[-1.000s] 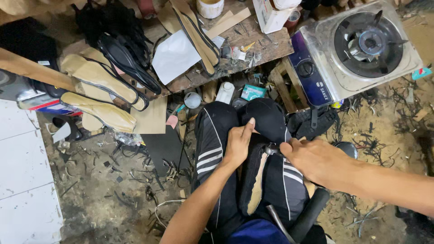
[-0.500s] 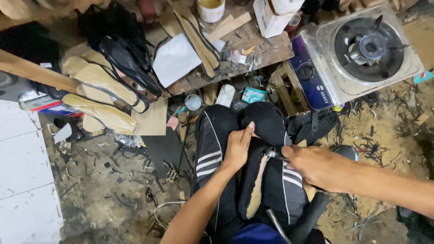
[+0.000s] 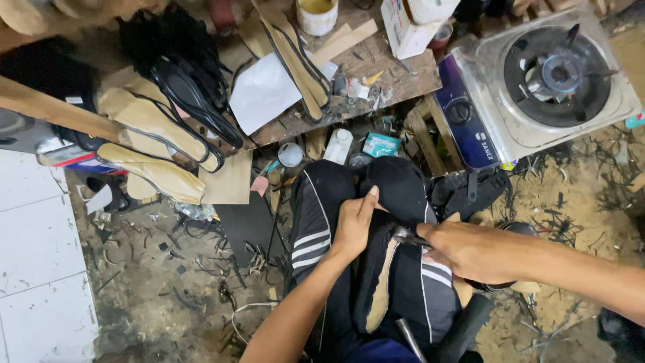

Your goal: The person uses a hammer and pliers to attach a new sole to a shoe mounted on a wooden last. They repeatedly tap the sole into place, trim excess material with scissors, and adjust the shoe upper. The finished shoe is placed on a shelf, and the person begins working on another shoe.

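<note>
I sit with a shoe sole (image 3: pixel 380 286), tan inside with a black edge, lying lengthwise on my lap between my knees. My left hand (image 3: pixel 353 224) presses flat on the sole's upper end, fingers pointing away from me. My right hand (image 3: pixel 470 250) grips a metal tool (image 3: pixel 407 236) whose tip touches the sole's edge just beside the left hand. My legs wear black trousers with white stripes (image 3: pixel 310 245).
A low wooden bench (image 3: pixel 376 87) carries soles, white sheets and a glue tin (image 3: pixel 316 15). More tan soles with black straps (image 3: pixel 156 144) lie at the left. A single-burner gas stove (image 3: pixel 537 81) stands at the right. Scraps litter the dirt floor; white tiles (image 3: pixel 33 255) at the left.
My right hand has shifted slightly left and down along the sole with the tool. The left hand keeps pressing on the sole's top.
</note>
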### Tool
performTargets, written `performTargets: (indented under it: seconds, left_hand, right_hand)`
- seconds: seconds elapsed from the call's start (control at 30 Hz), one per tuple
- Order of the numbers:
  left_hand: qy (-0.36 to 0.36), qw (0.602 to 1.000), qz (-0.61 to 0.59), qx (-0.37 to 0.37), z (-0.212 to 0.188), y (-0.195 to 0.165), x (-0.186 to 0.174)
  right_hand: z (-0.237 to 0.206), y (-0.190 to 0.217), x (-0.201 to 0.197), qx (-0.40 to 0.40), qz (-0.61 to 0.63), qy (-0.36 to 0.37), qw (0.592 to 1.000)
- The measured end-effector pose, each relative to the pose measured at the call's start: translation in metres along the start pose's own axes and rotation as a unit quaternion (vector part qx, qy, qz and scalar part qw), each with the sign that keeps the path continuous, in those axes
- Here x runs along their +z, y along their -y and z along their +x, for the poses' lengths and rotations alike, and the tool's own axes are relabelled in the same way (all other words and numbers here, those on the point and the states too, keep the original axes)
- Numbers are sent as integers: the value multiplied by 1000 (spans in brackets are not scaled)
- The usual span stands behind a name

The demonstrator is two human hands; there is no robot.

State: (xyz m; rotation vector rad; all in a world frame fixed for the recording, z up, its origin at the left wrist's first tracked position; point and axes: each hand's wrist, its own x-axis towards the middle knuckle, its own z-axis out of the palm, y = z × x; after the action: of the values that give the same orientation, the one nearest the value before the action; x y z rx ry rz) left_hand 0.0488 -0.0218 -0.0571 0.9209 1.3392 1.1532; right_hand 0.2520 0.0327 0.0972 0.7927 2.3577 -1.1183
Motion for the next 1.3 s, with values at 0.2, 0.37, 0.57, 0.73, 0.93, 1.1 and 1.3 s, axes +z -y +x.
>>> performTargets:
  seconds: [0.2,0.37,0.57,0.73,0.93,1.1,1.3]
  left_hand:
    - [14,1000,-8,-12,-14,-6,2]
    - [30,999,13,-20,-3,2,2]
    - [31,999,-39,-21,3,0,0]
    - [-20,994,-29,106,-33,-60,-3]
    - [-25,958,-43,282,-111,-137,-37]
    - [12,945,-138,298,-138,-142,-49]
    - [-46,939,-216,263,-142,-111,-51]
  right_hand:
    - [-12,-7,-3,92,235,103,962]
    - [0,11,-29,223,343,172,896]
    - [12,43,-13,289,267,93,915]
    - [-44,91,43,76,82,-194,975]
    - [-79,153,100,-24,21,-402,915]
    - [-85,167,110,-72,-71,-421,902]
    - [-82,168,113,-39,431,-168,886]
